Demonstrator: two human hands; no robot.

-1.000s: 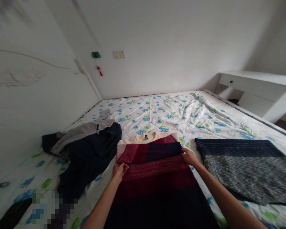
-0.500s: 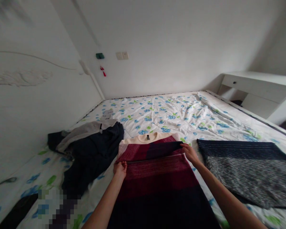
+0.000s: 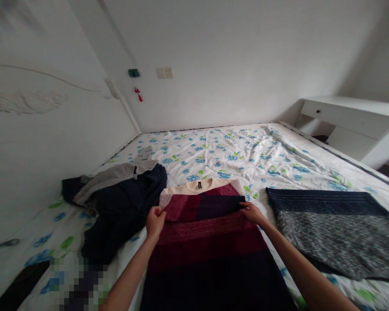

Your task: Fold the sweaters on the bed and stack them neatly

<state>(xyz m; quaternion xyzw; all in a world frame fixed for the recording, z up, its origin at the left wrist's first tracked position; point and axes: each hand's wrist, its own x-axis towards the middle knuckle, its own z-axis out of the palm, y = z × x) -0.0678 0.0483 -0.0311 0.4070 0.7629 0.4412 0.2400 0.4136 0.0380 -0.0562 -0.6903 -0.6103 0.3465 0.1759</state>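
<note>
A knitted sweater (image 3: 210,242) with cream, pink, maroon and dark navy bands lies on the bed in front of me, its cream collar pointing away. One sleeve lies folded across the chest. My left hand (image 3: 155,219) pinches the sweater's left edge near the shoulder, fingers closed. On the other side, my right hand (image 3: 250,211) has its fingers closed on the sleeve fabric at the right edge.
Left of the sweater is a rumpled pile of dark and grey clothes (image 3: 123,194). A folded grey and navy knit garment (image 3: 337,233) lies at the right. Beyond the flowered bedsheet (image 3: 201,149) stands a white desk (image 3: 353,119) at the right.
My left hand has moved slightly up and to the left along the sweater's edge. My right hand has shifted a little downward, with the folded sleeve still at its fingers.
</note>
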